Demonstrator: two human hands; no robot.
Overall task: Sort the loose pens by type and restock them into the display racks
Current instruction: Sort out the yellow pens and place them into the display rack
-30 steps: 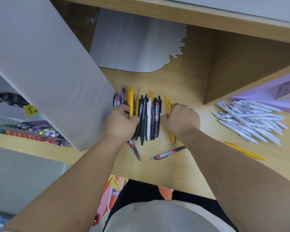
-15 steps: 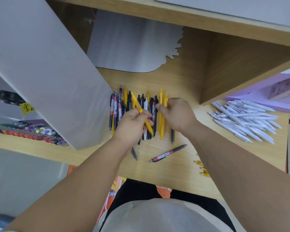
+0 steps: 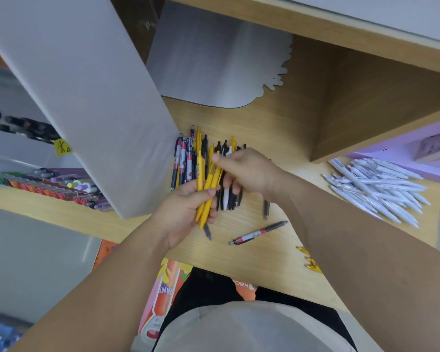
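Counting three slim yellow plastic pens [image 3: 201, 171] gripped in the left hand [image 3: 183, 212], I see the right hand [image 3: 249, 171], at two o'clock, pinching one's top.

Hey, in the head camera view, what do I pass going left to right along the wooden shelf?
Coloured markers → grey panel → left hand gripping yellow pens → right hand → white pens. The mixed pile and the red-and-black pen overlap the hands, so they are left out.
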